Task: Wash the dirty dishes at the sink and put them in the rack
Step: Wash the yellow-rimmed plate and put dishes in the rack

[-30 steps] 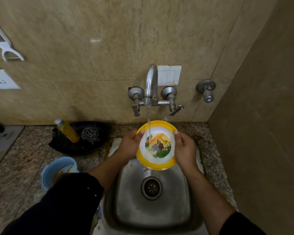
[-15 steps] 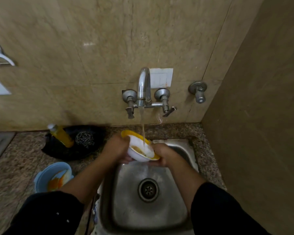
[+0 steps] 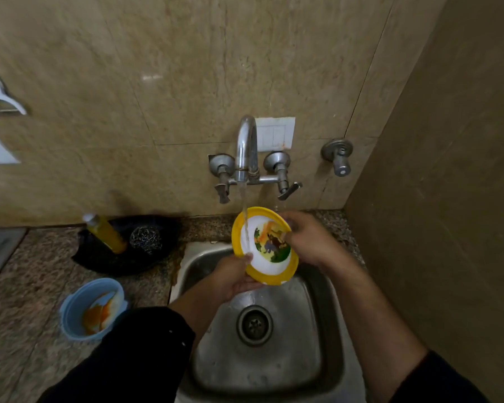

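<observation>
A small white bowl with a yellow rim and a colourful picture inside [image 3: 266,257] is held tilted over the steel sink [image 3: 326,315], its inside facing me. Water from the tap [image 3: 246,149] runs onto its left inner side. My left hand [image 3: 233,279] grips the bowl's lower left rim from beneath. My right hand [image 3: 306,239] lies on the upper right rim, its fingers pressing on the picture. A blue bowl [image 3: 92,309] smeared with orange residue sits on the counter to the left.
A black tray [image 3: 122,257] at the back left holds a yellow soap bottle [image 3: 105,232] and a steel scrubber [image 3: 145,238]. The granite counter [image 3: 26,286] surrounds the sink. A side wall [image 3: 448,228] stands close on the right. No rack is in view.
The bowl, tipped nearly flat under the stream half a second ago, is turned up again with its inside toward me. My left hand has shifted to its lower edge and my right onto its inside.
</observation>
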